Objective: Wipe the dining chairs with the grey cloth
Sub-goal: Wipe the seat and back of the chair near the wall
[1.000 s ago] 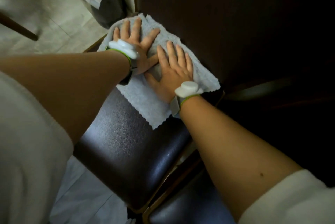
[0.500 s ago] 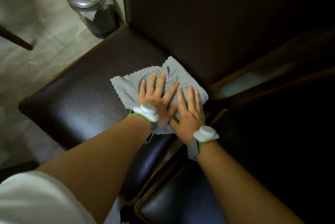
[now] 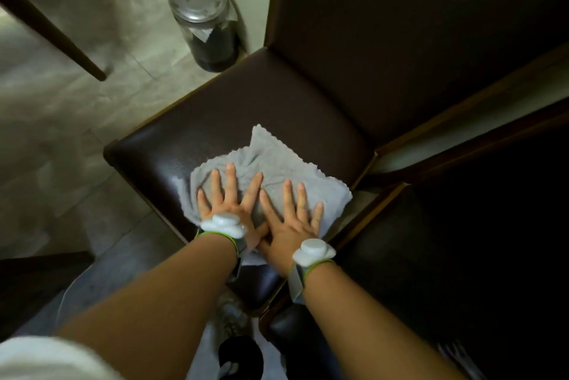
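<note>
The grey cloth [image 3: 277,170] lies rumpled on the dark brown seat of the dining chair [image 3: 246,108], toward the seat's front right part, its right edge reaching almost to the seat's right rim. Both hands press down on it, side by side, with fingers straight and spread. The left hand [image 3: 229,210] covers the cloth's left half, and the right hand [image 3: 289,222] covers the middle and right; the two thumbs touch or overlap at the cloth's near edge. Neither hand grips the cloth; the palms and fingers lie flat on it. Each wrist carries a white puck-like device on a green-edged band, and both forearms are bare, with a white sleeve [image 3: 46,358] at the left upper arm.

Beyond the cloth the chair's upright backrest [image 3: 400,25] rises dark and tall. Just right of the cloth, across a narrow gap, stands a second chair [image 3: 431,256] with the same dark seat and wooden frame. Past the seat's far left corner a lidded glass jar [image 3: 206,19] with dark contents stands on the pale tiled floor [image 3: 61,133]. Farther left of the seat, a slanted wooden leg [image 3: 52,25] crosses the floor.
</note>
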Demonstrator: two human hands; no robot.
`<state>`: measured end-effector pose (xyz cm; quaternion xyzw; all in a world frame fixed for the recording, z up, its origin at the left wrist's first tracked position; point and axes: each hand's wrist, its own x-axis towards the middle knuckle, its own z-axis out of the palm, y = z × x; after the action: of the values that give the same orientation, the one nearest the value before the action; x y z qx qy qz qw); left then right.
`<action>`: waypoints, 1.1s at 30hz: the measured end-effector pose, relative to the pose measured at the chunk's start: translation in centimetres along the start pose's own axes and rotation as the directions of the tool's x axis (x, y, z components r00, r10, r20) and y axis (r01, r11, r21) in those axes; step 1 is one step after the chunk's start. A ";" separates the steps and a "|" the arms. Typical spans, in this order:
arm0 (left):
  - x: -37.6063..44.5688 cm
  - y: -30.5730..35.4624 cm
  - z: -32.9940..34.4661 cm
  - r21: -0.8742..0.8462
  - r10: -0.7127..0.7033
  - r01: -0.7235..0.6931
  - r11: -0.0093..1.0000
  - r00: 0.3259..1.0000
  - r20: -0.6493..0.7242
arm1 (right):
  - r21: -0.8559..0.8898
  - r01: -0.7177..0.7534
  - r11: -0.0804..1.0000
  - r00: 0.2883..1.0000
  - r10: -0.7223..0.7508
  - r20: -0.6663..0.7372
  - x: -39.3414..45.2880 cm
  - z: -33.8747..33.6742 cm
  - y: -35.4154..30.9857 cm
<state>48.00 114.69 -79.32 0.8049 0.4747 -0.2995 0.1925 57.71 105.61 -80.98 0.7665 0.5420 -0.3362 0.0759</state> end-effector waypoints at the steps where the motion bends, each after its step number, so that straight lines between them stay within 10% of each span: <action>1: -0.8 -0.1 0.4 -0.012 -0.045 0.046 0.999 0.998 0.033 | -0.008 0.015 1.000 0.999 -0.015 0.028 -0.5 0.2 -0.5; 23: 7.9 -4.1 -3.3 -0.038 -0.034 0.027 0.999 0.979 -0.203 | -0.342 0.102 0.934 0.978 -0.157 -0.138 11.2 -7.0 1.5; 33: 1.8 -4.2 2.2 -0.105 -0.045 0.023 0.994 0.974 -0.220 | -0.029 0.035 0.999 0.979 -0.040 -0.202 3.9 0.2 -4.0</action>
<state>44.31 116.49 -82.27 0.8143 0.5215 -0.1864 0.1737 54.79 110.17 -82.44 0.7854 0.5654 -0.2508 0.0238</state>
